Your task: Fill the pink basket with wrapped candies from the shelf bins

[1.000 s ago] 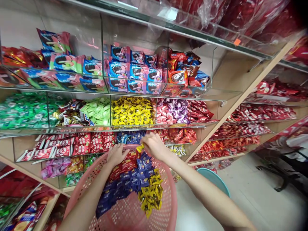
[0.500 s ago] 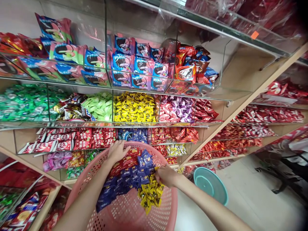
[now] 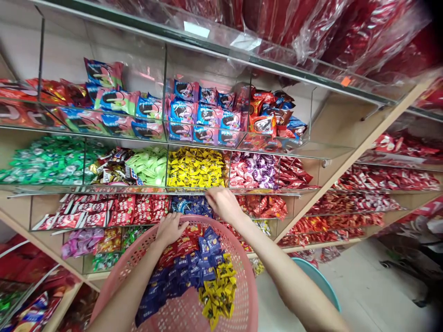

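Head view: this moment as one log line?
left hand: on pink basket rim | right hand: at shelf front under yellow sweets | grasp unclear

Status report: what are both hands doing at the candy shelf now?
Left hand grips pink basket rim. Right hand at shelf edge below yellow candies, grasp unclear. Nothing blocking.

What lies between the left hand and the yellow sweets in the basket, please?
Head view: red packets beside the left hand, then dark blue sweets reaching the yellow sweets.

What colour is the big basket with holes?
Pink. The basket shows best in the head view.
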`<move>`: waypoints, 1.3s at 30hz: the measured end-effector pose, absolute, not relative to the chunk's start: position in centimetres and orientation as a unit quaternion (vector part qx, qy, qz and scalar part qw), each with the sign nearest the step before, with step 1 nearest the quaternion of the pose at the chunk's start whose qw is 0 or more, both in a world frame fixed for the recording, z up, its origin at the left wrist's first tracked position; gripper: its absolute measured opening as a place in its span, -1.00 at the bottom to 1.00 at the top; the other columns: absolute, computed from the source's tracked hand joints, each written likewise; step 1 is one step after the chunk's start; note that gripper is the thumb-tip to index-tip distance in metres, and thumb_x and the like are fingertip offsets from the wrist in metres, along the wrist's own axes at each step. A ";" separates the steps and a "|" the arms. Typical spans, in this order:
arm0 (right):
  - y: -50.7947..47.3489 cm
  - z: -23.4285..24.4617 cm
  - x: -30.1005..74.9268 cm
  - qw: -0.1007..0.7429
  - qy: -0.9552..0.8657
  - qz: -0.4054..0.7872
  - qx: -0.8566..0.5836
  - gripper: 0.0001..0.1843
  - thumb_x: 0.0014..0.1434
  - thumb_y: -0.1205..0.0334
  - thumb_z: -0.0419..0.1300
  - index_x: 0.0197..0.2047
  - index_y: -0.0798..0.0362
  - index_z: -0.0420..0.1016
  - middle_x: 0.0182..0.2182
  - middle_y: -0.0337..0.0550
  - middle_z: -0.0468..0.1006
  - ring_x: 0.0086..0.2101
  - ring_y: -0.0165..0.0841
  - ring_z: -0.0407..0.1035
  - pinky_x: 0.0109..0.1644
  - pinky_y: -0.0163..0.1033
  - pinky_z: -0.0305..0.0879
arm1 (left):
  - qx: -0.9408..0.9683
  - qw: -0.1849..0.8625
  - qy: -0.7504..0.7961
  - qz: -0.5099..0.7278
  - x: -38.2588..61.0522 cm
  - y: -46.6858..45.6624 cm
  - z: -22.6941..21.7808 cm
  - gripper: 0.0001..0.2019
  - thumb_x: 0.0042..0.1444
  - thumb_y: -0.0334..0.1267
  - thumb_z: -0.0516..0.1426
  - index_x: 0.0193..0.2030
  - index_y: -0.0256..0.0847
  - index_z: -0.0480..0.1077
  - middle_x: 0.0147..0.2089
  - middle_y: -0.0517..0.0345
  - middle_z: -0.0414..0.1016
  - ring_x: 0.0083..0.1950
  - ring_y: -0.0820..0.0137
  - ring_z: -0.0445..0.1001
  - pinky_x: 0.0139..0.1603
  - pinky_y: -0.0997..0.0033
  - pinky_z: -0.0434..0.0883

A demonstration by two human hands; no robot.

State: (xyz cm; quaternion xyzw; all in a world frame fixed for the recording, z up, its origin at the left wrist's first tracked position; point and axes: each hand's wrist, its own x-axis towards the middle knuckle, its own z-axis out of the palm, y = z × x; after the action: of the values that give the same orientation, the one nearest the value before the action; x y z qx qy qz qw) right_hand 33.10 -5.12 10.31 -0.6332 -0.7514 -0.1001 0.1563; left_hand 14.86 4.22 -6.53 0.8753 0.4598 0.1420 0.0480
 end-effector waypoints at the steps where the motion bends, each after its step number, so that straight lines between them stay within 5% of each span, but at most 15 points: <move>1: -3.8 10.8 33.0 0.176 -0.740 -0.127 -0.636 -0.78 0.24 0.32 -0.07 -0.25 0.09 0.40 -0.32 -0.09 0.49 -0.26 -0.35 0.32 -0.18 -0.30 0.14 | 0.875 0.047 0.461 0.142 14.9 4.2 -6.5 -0.56 0.15 0.06 -0.14 -0.04 -0.19 0.30 -0.08 -0.01 0.42 -0.02 0.19 0.29 -0.05 0.21 0.14; 18: 2.0 11.4 32.0 0.087 -0.668 -0.163 -0.721 -0.73 0.21 0.17 0.03 -0.10 0.12 0.41 -0.15 0.05 0.46 -0.09 -0.19 0.29 -0.13 -0.17 0.25 | 0.877 0.035 0.459 0.138 14.9 4.3 -6.4 -0.57 0.17 0.04 -0.15 -0.06 -0.21 0.31 -0.08 0.00 0.43 -0.02 0.20 0.31 -0.05 0.21 0.14; 39: 2.4 11.2 31.8 0.077 -0.666 -0.189 -0.718 -0.70 0.19 0.46 -0.07 -0.09 0.13 0.40 -0.12 0.10 0.42 -0.08 -0.20 0.23 -0.12 -0.15 0.19 | 0.877 0.039 0.458 0.141 14.8 4.5 -6.7 -0.57 0.16 0.05 -0.14 -0.05 -0.18 0.30 -0.07 0.00 0.43 -0.01 0.18 0.30 -0.05 0.19 0.14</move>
State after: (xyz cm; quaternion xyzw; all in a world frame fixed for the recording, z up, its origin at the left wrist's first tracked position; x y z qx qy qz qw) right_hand 31.81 2.36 11.16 -0.7179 -0.6657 -0.1886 0.0767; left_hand 14.78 4.51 -6.68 0.8771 0.4576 0.1407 0.0392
